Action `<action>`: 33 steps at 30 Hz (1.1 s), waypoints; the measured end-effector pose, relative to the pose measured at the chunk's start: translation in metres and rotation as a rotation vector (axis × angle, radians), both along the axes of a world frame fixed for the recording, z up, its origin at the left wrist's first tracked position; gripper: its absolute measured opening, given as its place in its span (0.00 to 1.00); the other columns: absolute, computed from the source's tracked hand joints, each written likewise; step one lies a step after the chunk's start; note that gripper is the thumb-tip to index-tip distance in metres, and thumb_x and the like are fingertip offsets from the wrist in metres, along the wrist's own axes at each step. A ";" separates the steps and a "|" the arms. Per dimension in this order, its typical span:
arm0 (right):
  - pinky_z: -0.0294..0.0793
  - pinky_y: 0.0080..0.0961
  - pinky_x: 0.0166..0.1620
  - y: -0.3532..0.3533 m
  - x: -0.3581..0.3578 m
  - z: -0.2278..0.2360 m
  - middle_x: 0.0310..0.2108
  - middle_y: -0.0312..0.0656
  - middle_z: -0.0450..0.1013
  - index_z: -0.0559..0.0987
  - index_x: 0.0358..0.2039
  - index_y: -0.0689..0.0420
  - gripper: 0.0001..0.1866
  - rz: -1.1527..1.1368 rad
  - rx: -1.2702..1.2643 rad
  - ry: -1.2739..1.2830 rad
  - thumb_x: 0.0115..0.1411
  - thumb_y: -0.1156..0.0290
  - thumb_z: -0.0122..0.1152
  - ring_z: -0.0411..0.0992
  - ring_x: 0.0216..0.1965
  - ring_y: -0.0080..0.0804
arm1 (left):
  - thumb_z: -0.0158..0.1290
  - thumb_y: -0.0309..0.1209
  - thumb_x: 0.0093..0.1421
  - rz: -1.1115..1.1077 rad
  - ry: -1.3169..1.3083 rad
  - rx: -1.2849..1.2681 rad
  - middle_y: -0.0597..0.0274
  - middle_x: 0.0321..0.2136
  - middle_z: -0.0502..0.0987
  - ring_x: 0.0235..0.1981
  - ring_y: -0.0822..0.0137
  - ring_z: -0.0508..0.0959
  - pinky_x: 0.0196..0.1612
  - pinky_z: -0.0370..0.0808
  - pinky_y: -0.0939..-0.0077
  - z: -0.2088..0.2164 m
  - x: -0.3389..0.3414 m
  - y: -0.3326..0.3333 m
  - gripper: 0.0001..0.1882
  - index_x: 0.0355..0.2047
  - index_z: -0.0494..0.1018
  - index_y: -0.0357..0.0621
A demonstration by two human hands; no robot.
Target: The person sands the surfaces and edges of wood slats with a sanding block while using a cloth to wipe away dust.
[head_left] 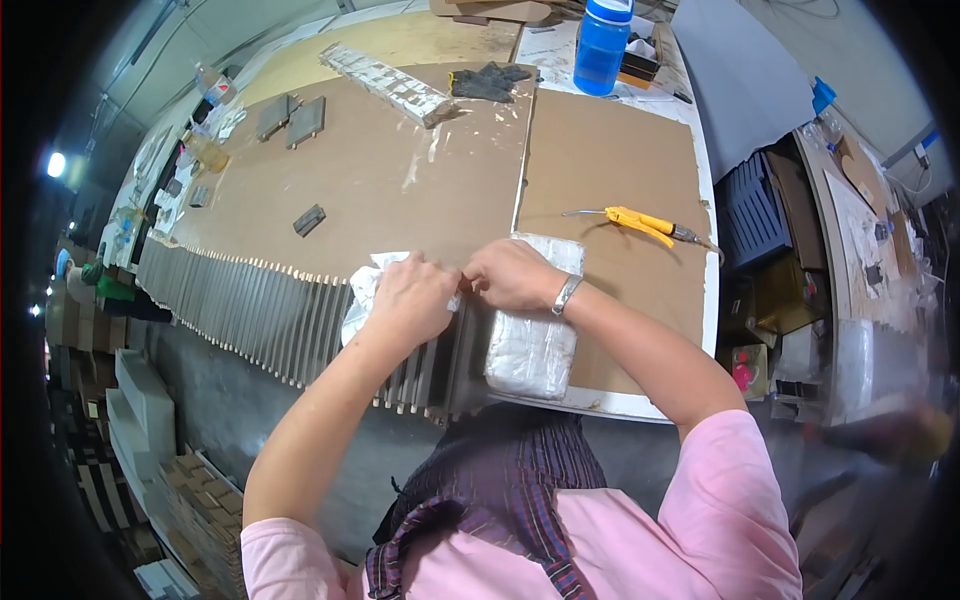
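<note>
A long row of thin dark grey slats with pale pegs along their ends stands along the table's near edge. Over the right part of that row, my left hand is closed on a crumpled white cloth. Close beside it, my right hand has its fingers pinched together at the far end of the last slats; whatever is between the fingertips is hidden. A white block wrapped in clear plastic lies just under and beside my right wrist.
A yellow air blow gun with a hose lies on the brown board at right. Farther off are a blue water bottle, a dark glove, a paint-smeared bar and loose grey pieces. A small grey block sits nearer.
</note>
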State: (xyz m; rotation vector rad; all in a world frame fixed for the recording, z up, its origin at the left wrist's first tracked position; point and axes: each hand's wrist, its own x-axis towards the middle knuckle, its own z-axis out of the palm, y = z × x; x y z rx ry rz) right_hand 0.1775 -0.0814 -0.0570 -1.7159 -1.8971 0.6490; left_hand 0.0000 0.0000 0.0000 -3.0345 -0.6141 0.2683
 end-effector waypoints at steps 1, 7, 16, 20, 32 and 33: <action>0.79 0.38 0.43 0.000 -0.001 0.001 0.32 0.47 0.82 0.89 0.35 0.50 0.17 0.003 0.007 0.006 0.44 0.78 0.61 0.80 0.38 0.47 | 0.61 0.27 0.46 0.015 -0.054 -0.037 0.53 0.34 0.84 0.43 0.49 0.82 0.45 0.80 0.57 0.003 -0.002 0.002 0.13 0.35 0.84 0.47; 0.80 0.35 0.43 -0.003 0.003 0.012 0.34 0.46 0.83 0.88 0.39 0.54 0.17 0.049 -0.077 0.028 0.46 0.77 0.68 0.82 0.37 0.43 | 0.59 0.24 0.47 0.026 -0.293 -0.087 0.59 0.34 0.83 0.41 0.53 0.81 0.42 0.79 0.59 0.032 -0.026 -0.002 0.11 0.31 0.85 0.52; 0.82 0.31 0.44 -0.001 0.001 0.010 0.36 0.44 0.84 0.88 0.41 0.53 0.19 0.031 -0.082 0.040 0.44 0.77 0.71 0.84 0.38 0.37 | 0.58 0.25 0.49 -0.120 -0.036 0.075 0.54 0.36 0.75 0.42 0.55 0.79 0.38 0.80 0.60 0.015 -0.038 -0.043 0.04 0.26 0.81 0.43; 0.82 0.31 0.44 -0.002 0.001 0.007 0.37 0.44 0.84 0.88 0.41 0.53 0.19 0.031 -0.057 0.028 0.45 0.77 0.70 0.84 0.38 0.37 | 0.57 0.25 0.50 -0.126 -0.120 0.184 0.53 0.34 0.74 0.37 0.56 0.80 0.34 0.82 0.64 -0.007 -0.038 -0.051 0.03 0.26 0.77 0.40; 0.80 0.34 0.47 0.000 0.002 0.005 0.35 0.41 0.85 0.89 0.40 0.48 0.21 0.020 -0.085 0.036 0.43 0.76 0.66 0.82 0.40 0.41 | 0.59 0.15 0.46 0.152 -0.636 0.131 0.53 0.43 0.77 0.45 0.49 0.78 0.47 0.77 0.56 0.048 -0.082 -0.002 0.28 0.50 0.78 0.46; 0.80 0.34 0.47 0.000 0.001 0.005 0.35 0.41 0.85 0.89 0.40 0.48 0.21 0.025 -0.086 0.037 0.43 0.76 0.66 0.82 0.40 0.41 | 0.58 0.13 0.46 0.150 -0.637 0.079 0.53 0.41 0.77 0.43 0.50 0.78 0.47 0.77 0.60 0.056 -0.089 -0.002 0.27 0.48 0.80 0.46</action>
